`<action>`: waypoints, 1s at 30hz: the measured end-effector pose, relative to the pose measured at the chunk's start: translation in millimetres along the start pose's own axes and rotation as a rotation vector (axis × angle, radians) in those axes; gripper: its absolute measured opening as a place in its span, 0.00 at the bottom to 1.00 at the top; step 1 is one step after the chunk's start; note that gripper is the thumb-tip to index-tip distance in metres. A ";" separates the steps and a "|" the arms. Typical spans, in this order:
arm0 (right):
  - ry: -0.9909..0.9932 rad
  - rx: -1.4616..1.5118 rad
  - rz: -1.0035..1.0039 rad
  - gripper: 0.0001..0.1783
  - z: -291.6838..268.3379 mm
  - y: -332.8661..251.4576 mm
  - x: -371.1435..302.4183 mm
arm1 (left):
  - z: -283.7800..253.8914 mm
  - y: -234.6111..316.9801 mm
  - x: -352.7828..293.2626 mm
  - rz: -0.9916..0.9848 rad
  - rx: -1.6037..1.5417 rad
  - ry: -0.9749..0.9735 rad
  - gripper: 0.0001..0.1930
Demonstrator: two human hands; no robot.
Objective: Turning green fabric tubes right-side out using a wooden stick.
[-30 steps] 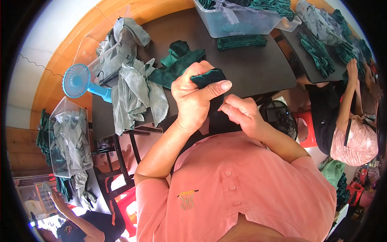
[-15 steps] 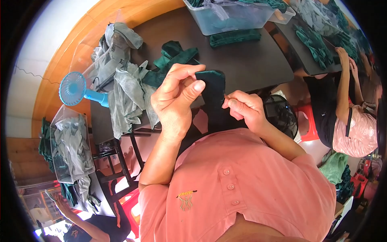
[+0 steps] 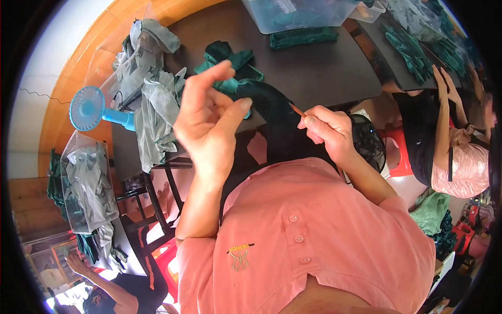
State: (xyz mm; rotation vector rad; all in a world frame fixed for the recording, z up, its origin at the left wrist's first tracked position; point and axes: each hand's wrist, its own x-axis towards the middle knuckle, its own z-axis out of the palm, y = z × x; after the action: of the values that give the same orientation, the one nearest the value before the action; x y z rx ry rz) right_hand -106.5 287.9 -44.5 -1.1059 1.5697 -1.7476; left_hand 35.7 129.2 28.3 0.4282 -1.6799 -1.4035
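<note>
Black tabletop (image 3: 324,73) spread with velvety cloth

Orange-brown wood (image 3: 76,73) curves behind the smooth, dark surface. Toward the left, crumpled grey cloths (image 3: 158,112) spill in soft folds with a brushed sheen, and a blue fan (image 3: 87,108) with a round, ribbed cage is just beside them. Flat green bands (image 3: 238,60) cross one another near the middle; a folded green bundle (image 3: 304,37) lies before a cloudy plastic bin (image 3: 308,13).

One dark green strip (image 3: 266,97), plush and rounded at its right end, runs raised between the left hand (image 3: 206,125) and the right hand (image 3: 332,131), over the table's near side. Thumb and fingers of the right hand pinch a thin brown stick (image 3: 298,111), its tip at the strip's edge; whether it enters the cloth cannot be told. Forefinger and thumb of the left hand are spread apart, released, the other fingers curled; whether these touch the cloth cannot be made out.

On the person's matte pink shirt (image 3: 261,209), round pale buttons (image 3: 298,238) line the placket, and small yellow lettering (image 3: 240,247) sits above a curving stitched emblem (image 3: 239,260). Off to the right, a co-worker's hands (image 3: 444,86) are near more green cloth (image 3: 408,55).
</note>
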 end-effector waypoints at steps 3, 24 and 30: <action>-0.003 -0.087 -0.036 0.15 0.0 1.4 -1.5 | -5.6 12.9 -1.6 0.040 -0.056 -0.113 0.22; 0.029 -0.175 -0.127 0.11 14.2 10.8 2.9 | -8.4 -10.9 -2.7 -0.076 -0.296 -0.160 0.10; 0.031 -0.180 -0.116 0.11 16.3 10.9 4.2 | -10.4 -18.6 -3.7 0.045 -0.203 -0.186 0.11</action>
State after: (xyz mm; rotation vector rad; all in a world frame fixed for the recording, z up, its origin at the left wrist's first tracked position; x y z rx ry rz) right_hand -96.3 273.9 -54.4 -1.2848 1.7401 -1.7315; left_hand 41.1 120.0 9.4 0.1477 -1.6602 -1.6022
